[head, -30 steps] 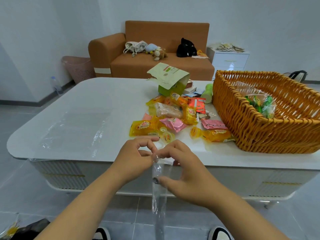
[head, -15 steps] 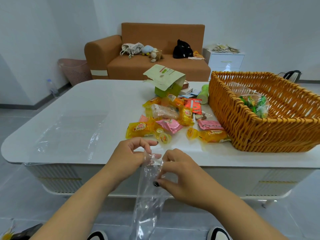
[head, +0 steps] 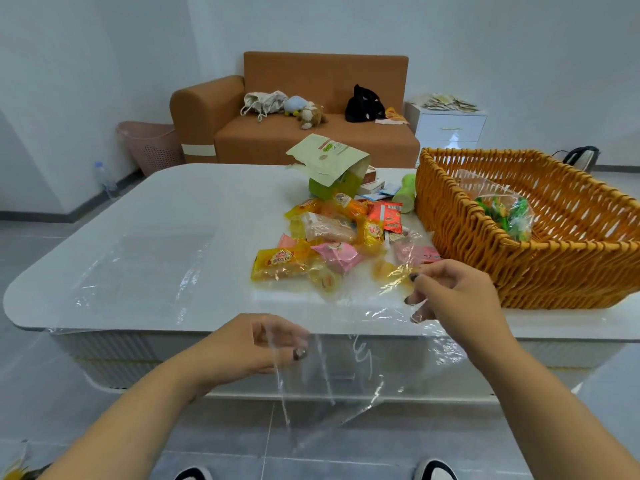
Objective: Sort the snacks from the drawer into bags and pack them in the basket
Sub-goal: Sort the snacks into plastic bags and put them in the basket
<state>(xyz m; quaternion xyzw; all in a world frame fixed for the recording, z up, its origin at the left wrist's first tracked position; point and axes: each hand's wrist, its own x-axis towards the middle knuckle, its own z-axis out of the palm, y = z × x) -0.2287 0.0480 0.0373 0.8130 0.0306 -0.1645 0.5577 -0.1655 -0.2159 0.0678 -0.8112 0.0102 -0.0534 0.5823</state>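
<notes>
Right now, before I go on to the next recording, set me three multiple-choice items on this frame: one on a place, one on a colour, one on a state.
1. Where does the bag of green snacks lie?
A. on the sofa
B. in the wicker basket
C. on the floor

2. What colour is the open carton behind the snack pile?
A. green
B. blue
C. black

3. What are the hands doing with the clear plastic bag?
A. both pinch it and hold it spread apart
B. only one touches it
C. neither touches it

Answers: 1 B, the filled bag rests inside the basket's woven walls. 2 A, the carton's body is green under its pale flap. 3 A, the left hand pinches one edge and the right hand the other, with the film stretched between them at the table edge.
</notes>
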